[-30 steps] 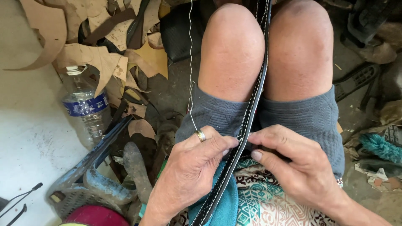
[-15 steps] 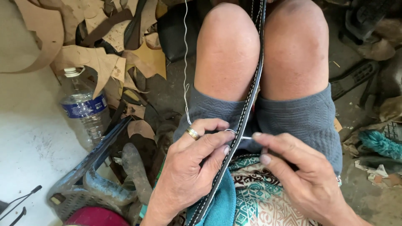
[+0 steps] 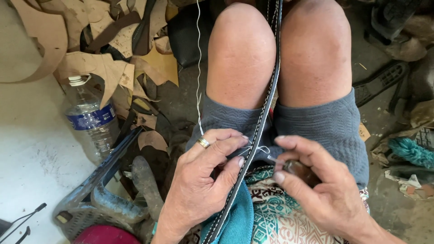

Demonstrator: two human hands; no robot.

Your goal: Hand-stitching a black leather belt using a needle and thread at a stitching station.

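A long dark strap (image 3: 266, 95) with white stitching along its edges runs between my knees and down over my lap. My left hand (image 3: 203, 180), with a ring on one finger, pinches the strap and a white thread (image 3: 198, 68) that rises up out of view. My right hand (image 3: 321, 185) sits just right of the strap, fingers closed on a small brown-handled tool (image 3: 296, 168) whose thin metal tip points at the strap's edge, where the thread forms a small loop.
A clear plastic water bottle (image 3: 90, 119) lies on the floor at left among tan and brown leather scraps (image 3: 104, 63). A blue-grey basket rim (image 3: 104, 180) is at lower left. Dark shoe soles and teal cord (image 3: 409, 151) lie at right.
My right hand has drawn slightly away from the strap and now shows the brown tool handle. My left hand has shifted up along the strap, and the thread loop at the edge is smaller.
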